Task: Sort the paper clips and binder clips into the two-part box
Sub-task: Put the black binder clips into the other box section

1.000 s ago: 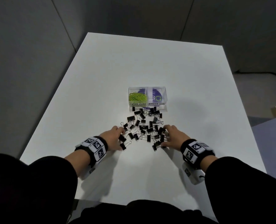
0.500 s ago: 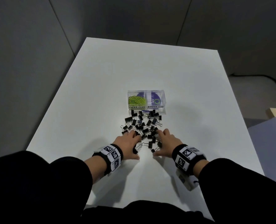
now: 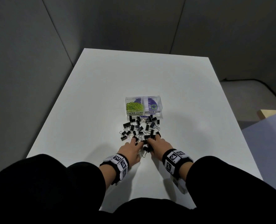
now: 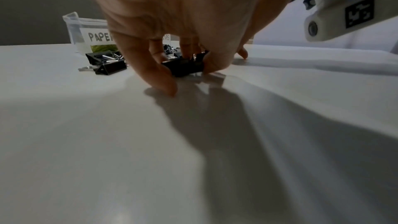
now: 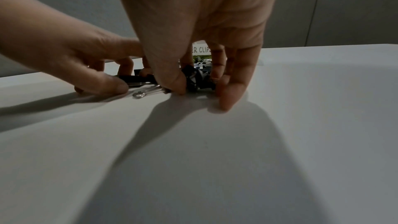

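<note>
Label on the two-part box [image 4: 74,28] cut short at "PAPE" behind the left hand [image 4: 183,14] in the left wrist view; only "ER CLIPS" legible between fingers [image 5: 234,74] of the right hand [image 5: 200,23] in the right wrist view. Binder clips [image 5: 196,79] under both palms mostly covered, count impossible to tell. Far binder-clip compartment contents unclear from the head view. Forearms lost below the frame edge.
</note>
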`<state>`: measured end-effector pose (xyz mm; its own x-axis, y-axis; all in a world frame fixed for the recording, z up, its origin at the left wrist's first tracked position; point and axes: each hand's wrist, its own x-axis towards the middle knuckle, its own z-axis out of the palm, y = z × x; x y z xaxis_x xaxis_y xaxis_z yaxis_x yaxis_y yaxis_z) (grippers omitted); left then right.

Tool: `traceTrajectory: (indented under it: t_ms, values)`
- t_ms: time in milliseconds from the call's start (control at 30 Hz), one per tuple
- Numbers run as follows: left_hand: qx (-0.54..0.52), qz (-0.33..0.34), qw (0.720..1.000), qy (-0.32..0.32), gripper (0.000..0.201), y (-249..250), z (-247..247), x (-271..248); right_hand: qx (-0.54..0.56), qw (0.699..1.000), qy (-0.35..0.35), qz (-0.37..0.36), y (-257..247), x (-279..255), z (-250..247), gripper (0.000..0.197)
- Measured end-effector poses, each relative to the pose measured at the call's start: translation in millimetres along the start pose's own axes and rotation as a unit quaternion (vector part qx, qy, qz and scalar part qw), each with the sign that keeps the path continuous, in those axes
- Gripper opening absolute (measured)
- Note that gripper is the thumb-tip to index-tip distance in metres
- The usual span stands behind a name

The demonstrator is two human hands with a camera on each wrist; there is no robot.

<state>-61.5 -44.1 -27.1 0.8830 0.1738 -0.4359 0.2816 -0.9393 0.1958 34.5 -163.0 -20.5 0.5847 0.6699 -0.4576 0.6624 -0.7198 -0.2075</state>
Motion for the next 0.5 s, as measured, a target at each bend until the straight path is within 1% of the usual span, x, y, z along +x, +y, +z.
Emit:
traceTrajectory:
  t_ms: [67,233,367,500]
  values:
    - [-0.015,-0.004,1.0,0.004,0.046,0,-1,3,-0.011,1.0,-0.001,0.0,-4,1,1,0.03]
    - [-0.018,-0.009,1.0,-0.002,0.046,0,-2,7,-0.061,0.998,-0.01,-0.02,-7,-1,-1,0.034]
    - [-0.007,-0.009,1.0,0.002,0.037,0,-1,11,-0.053,0.998,-0.005,-0.016,-3,-2,-3,0.032]
    - [-0.027,-0.005,1.0,0.007,0.04,-6,-1,14,-0.041,0.999,0.016,-0.028,2,-3,-3,0.032]
